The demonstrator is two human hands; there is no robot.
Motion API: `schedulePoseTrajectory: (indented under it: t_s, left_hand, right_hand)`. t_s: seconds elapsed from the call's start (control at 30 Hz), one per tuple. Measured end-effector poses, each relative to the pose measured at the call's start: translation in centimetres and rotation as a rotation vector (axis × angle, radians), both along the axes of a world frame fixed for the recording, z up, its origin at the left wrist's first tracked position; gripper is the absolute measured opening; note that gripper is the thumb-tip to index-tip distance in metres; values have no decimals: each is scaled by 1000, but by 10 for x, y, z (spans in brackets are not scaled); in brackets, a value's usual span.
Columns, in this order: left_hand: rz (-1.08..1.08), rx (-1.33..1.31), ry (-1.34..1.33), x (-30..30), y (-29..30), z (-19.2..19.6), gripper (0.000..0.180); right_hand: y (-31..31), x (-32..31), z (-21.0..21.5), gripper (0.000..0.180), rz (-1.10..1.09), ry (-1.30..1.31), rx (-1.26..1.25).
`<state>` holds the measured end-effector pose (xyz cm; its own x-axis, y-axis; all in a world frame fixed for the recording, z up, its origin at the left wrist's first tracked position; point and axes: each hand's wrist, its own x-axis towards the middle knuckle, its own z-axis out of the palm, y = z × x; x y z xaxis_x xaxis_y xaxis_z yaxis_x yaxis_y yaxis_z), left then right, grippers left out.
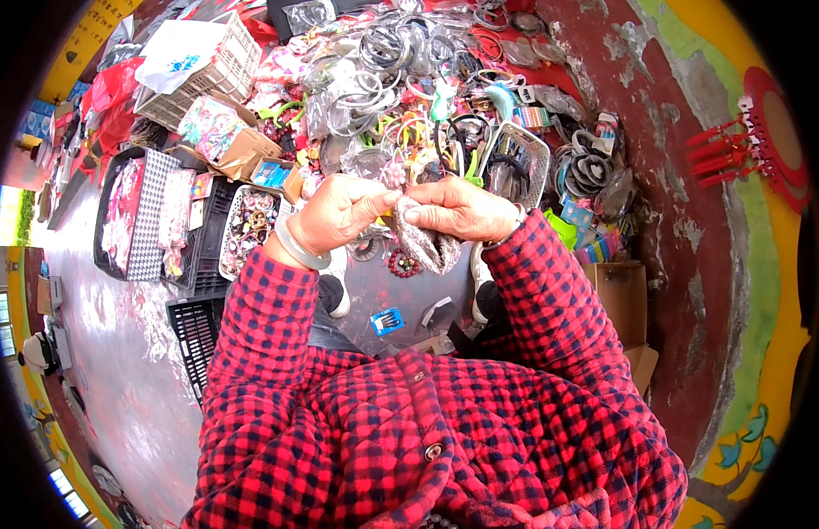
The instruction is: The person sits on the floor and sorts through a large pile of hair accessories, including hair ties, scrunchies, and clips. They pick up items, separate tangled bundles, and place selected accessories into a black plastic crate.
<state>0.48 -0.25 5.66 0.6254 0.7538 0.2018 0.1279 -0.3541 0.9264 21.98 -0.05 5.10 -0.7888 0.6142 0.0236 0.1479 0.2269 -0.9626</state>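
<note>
My left hand (339, 214) and my right hand (458, 208) meet in the middle of the view, both pinching a grey fuzzy cloth band (427, 242) that hangs down between them. A pale bangle (295, 247) circles my left wrist. My sleeves are red and black check. Below the hands a string of dark red beads (402, 264) lies on the ground.
A spread of hair bands, bangles and packets (401, 79) covers the ground ahead. A white basket (207, 70), black crates (193, 326) and trays of trinkets (251, 225) stand to the left. Cardboard boxes (621, 300) sit to the right by a painted wall (692, 176).
</note>
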Motion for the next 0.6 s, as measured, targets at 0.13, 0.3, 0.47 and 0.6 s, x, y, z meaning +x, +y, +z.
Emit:
schedulePoseTrajectory:
  t_s: [0.13,0.3,0.47,0.6]
  left_hand:
    - [41,45,90,-5,-1,5,28]
    - [155,11,26,-8,-3,13,29]
    - [212,-229,-66,-29,2,10,32]
    - [185,-361,-506,-39,9,4,36]
  right_hand:
    - [1,3,6,32,70,14,2]
    - [-1,7,4,33,88,9,-99]
    - [-1,7,-3,34,60,24,-107]
    - [3,14,-7,35,31,51,-52]
